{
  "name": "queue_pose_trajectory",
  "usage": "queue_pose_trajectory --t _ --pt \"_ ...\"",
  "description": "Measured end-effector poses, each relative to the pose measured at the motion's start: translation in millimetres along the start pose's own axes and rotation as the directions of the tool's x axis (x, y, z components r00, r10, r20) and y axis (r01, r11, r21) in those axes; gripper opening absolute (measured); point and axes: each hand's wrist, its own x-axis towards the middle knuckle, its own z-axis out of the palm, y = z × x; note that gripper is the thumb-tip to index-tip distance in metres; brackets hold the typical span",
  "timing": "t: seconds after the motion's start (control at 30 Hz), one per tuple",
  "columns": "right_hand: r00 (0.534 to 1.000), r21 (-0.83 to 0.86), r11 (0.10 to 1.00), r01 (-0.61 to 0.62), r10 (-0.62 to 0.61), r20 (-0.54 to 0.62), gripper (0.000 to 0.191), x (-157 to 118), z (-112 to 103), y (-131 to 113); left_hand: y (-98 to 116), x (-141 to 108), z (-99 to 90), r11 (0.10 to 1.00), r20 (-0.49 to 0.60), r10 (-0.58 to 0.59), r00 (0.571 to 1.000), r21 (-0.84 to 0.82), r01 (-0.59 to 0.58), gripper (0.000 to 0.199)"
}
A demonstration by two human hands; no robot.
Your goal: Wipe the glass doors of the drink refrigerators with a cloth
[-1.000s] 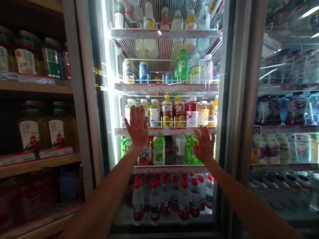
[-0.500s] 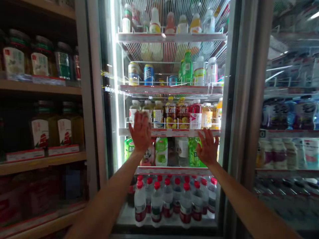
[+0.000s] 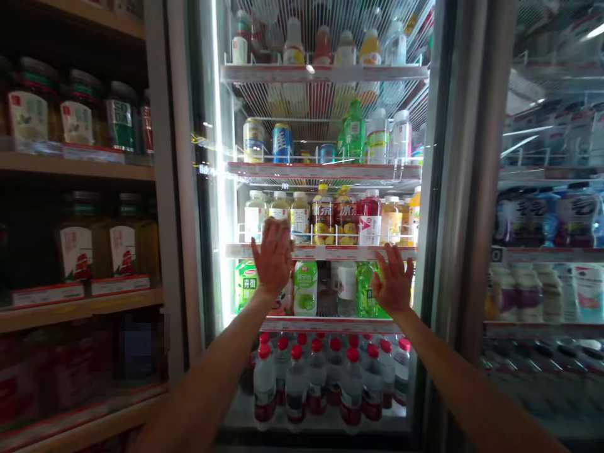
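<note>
Just beyond both hands' fingers stands glass door.

Yellow-capped bottles are carried by the middle shelf, cans and green bottles by the shelf above, red-capped bottles by the bottom shelf

The glass door looks smooth and glossy, streaked with reflections. Beside it, the metal post has a soft satin sheen. I see matt wood on the side shelf, clear shiny plastic in the red-capped bottles, and glossy metal on the blue can.
</note>
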Motion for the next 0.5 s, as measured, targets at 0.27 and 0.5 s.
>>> queue_pose_trajectory --t 0.27,0.5 --pt "1.0 -0.013 1.0 0.024 -0.024 -0.019 0.056 0.7 -0.2 0.8 -21.4 -0.2 -5.9 0.999 0.023 0.033 0.999 0.025 -0.034 0.042" --pt "1.0 0.001 1.0 0.003 -0.003 -0.012 0.059 0.1 -0.3 0.1 -0.6 5.4 3.5 0.999 0.004 -0.036 0.999 -0.018 0.036 0.042"
